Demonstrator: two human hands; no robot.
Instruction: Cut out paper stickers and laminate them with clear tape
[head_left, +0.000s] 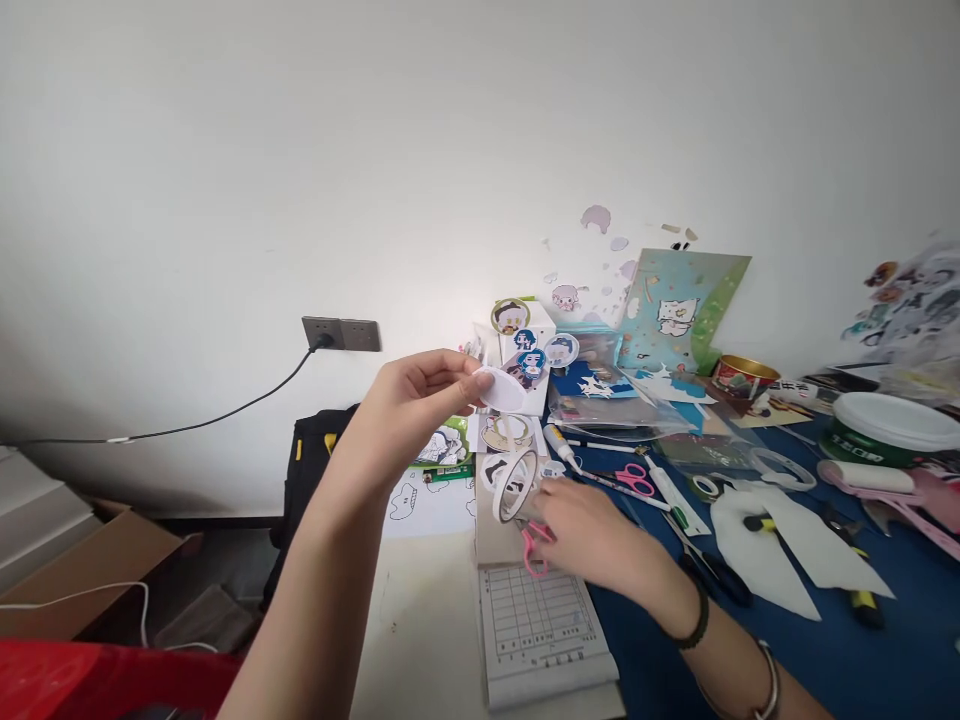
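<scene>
My left hand (420, 400) is raised above the table edge, its fingers pinched on a round white paper cutout (501, 388). My right hand (592, 540) rests lower on the table, closed around small pink-handled scissors (534, 548). A curled white paper strip with dark printed marks (516, 485) stands up from the fingers of that hand. Below both hands lies a printed form pad (540, 630).
The blue table (825, 640) carries a second pair of pink scissors (634, 478), glue tubes, tape rolls, white paper scraps, a white box with cartoon stickers (529, 355), a green tub and a gold tin. At left are a wall socket with cable, a black bag and a cardboard box.
</scene>
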